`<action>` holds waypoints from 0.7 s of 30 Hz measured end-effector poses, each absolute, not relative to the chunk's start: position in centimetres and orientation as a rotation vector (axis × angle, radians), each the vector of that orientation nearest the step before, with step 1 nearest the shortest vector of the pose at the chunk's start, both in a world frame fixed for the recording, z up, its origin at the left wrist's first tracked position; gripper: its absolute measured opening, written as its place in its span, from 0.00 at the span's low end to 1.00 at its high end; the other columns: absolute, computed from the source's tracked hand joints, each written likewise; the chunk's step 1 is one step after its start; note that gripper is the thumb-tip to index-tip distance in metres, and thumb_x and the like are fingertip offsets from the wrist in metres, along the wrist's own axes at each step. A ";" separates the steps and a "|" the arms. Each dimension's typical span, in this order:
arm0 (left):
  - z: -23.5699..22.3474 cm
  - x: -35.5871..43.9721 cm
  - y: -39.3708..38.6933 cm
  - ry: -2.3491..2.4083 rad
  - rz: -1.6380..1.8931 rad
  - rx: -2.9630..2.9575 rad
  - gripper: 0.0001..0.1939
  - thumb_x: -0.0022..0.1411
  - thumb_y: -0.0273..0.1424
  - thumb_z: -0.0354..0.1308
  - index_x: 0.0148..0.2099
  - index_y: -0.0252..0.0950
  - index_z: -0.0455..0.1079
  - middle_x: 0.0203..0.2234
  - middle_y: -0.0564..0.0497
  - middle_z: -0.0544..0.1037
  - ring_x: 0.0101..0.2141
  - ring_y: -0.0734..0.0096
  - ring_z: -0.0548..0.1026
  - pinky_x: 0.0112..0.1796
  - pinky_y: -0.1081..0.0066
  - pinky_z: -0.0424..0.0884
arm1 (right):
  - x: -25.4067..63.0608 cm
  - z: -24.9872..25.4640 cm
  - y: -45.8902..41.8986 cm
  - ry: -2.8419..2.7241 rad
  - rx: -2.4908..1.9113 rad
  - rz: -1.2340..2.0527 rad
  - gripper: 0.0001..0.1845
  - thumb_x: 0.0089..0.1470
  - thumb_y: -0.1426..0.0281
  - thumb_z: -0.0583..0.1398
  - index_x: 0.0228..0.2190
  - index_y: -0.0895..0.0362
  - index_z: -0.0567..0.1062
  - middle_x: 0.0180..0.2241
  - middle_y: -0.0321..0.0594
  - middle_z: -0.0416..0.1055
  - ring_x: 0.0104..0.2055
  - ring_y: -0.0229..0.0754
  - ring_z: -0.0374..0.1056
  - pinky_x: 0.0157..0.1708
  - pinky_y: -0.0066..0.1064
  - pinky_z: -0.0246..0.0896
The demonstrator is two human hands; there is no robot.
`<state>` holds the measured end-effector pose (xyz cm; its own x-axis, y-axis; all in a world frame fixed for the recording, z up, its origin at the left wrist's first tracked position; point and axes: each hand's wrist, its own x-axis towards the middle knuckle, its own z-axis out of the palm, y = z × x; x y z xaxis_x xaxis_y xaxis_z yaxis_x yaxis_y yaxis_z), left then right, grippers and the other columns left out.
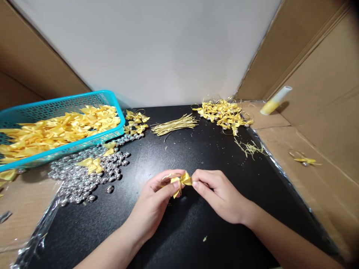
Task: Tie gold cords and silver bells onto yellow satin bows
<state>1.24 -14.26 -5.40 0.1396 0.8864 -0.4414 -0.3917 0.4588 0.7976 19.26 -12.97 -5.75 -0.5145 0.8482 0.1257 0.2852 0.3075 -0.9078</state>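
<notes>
Between my hands, over the black tabletop, is a yellow ribbon bow [185, 179] with a loop of gold cord at its left side. My left hand [157, 198] pinches the bow between thumb and fingers, and the cord loop curves over those fingers. At the bow's right end, my right hand [217, 192] has its thumb and forefinger pressed together on the ribbon's edge. Whether a bead sits behind the bow is hidden by my fingers. Silver beads [84, 177] are spread to the left of my hands, with a loose yellow bow [94, 165] lying on them.
A turquoise basket [121, 118] full of yellow bows stands at the left. Cut gold cords [176, 124] lie in a bundle at the back. Bows with beads and cord loops [221, 112] are heaped back right, near cord scraps [251, 148]. A white-yellow tube [276, 101] stands on the cardboard.
</notes>
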 end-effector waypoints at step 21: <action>-5.4 1.2 -14.0 1.040 0.976 0.532 0.10 0.43 0.33 0.74 0.29 0.38 0.79 0.23 0.54 0.78 0.26 0.77 0.71 0.29 0.79 0.65 | 18.7 -6.3 -13.5 -1.794 -1.111 0.816 0.08 0.54 0.77 0.57 0.28 0.58 0.76 0.19 0.32 0.61 0.21 0.33 0.58 0.23 0.26 0.54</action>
<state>1.16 -14.04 -5.42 0.1644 0.8678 -0.4690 -0.4130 0.4924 0.7662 18.72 -13.52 -6.34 -0.2431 0.9156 0.3203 0.3603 0.3919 -0.8465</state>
